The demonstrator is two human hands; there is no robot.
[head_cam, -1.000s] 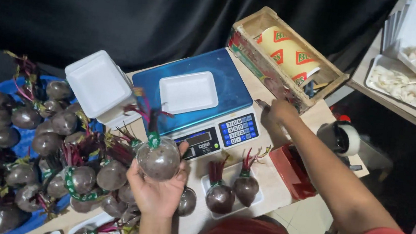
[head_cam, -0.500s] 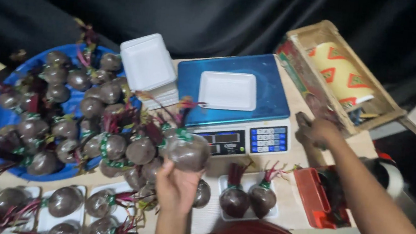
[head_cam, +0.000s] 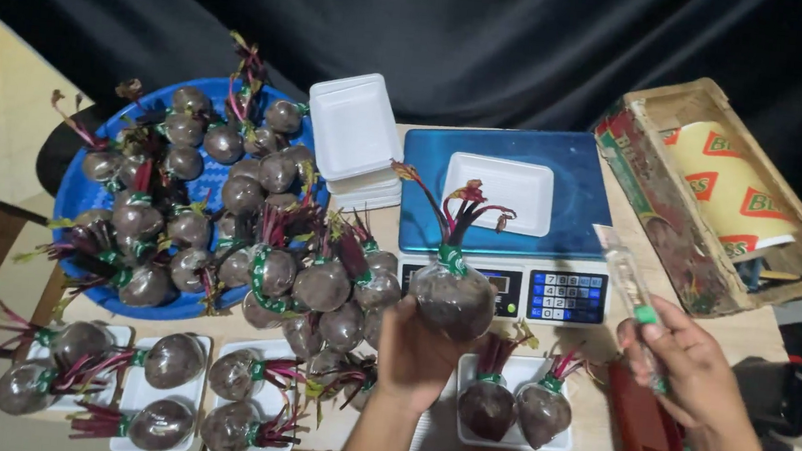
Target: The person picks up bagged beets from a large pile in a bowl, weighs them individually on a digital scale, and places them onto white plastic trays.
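Left hand [head_cam: 414,352] clamped on wrapped beet [head_cam: 454,298], held at 6 o'clock of the scale [head_cam: 504,206]; right hand [head_cam: 689,362], at 4 o'clock, fingers closed around a clear tube [head_cam: 632,289]

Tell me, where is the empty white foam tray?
The empty white foam tray sits on the blue scale, right of centre, just behind the wrapped beetroot in the left hand.

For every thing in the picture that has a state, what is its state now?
left hand: holds a wrapped beet up, stems upward
right hand: grips a thin clear strip
scale: display lit, one empty white tray on its platform
tray by the scale: holds two beets
blue basket: heaped with beets
wooden box: open, film roll inside
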